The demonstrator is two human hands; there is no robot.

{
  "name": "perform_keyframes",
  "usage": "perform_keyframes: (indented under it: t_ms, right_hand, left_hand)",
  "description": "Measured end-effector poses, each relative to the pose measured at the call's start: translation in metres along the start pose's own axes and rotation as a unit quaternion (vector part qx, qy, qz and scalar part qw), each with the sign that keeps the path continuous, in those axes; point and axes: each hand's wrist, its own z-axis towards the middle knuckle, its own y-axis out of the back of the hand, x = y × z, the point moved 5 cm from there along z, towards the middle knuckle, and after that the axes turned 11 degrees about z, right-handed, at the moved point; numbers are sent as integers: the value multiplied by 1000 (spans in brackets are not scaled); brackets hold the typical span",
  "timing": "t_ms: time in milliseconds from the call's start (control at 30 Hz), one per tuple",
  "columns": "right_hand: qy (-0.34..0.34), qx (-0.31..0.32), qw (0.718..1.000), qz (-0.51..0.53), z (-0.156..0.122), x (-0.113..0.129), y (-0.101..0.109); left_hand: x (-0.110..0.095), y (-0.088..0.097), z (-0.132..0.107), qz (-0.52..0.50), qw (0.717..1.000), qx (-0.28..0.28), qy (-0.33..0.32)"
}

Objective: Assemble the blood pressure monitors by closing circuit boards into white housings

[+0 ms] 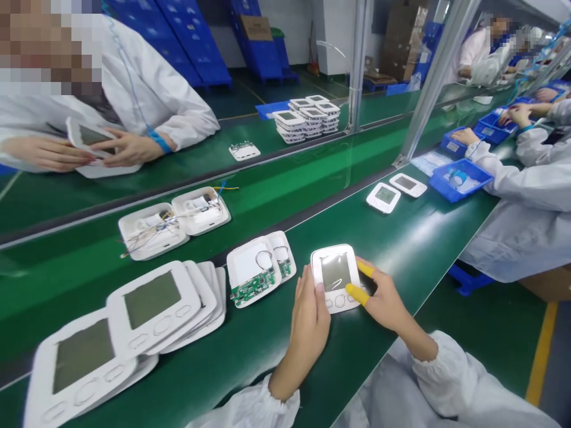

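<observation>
The person is holding a white device [334, 274] with both hands, screen facing up, near the front edge of a green bench [414, 238]. The left hand [310, 330] is gripping the device's lower left side, while the right hand [383, 297] is clasping its right side, with yellow finger cots [358, 292] covering two fingers. Both grips are closed on the device.

Just left of it, an open casing [261, 267] is lying with a green circuit board [252, 289] exposed. Further left, a stack of white covers [151, 303] is resting on the bench. Ahead, two more white devices [382, 197] are sitting near a blue tray [459, 181], and a co-worker's white sleeve [526, 196] is reaching in from the right.
</observation>
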Motion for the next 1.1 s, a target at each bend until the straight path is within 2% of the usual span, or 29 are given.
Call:
perform_keyframes:
  t_ms: [67, 167, 267, 333, 400, 567, 767, 933, 1100]
  right_hand:
    - [9, 8, 1000, 28, 1, 6, -2]
    - [10, 12, 999, 39, 1, 7, 3]
    - [-1, 6, 999, 33, -1, 0, 11]
    - [-10, -4, 999, 31, -1, -4, 17]
    - [-21, -17, 999, 41, -1, -10, 20]
    - [-38, -54, 991, 120, 7, -20, 18]
    - [7, -111, 980, 168, 14, -18, 4]
    - [67, -145, 982, 102, 1, -10, -13]
    - [116, -112, 987, 7, -5, -7, -35]
  left_hand:
    - [-9, 7, -4, 25, 1000, -5, -17]
    - [-31, 20, -1, 130, 985, 4, -113]
    - [-48, 25, 11, 249, 934, 95, -236]
    - [-52, 29, 22, 289, 903, 155, -279]
    - [-52, 33, 33, 289, 896, 184, -281]
    - [-49, 42, 43, 250, 910, 205, -259]
    - [-46, 48, 46, 199, 918, 217, -266]
    - [-46, 48, 48, 179, 924, 206, -268]
    - [-43, 48, 48, 162, 929, 190, -272]
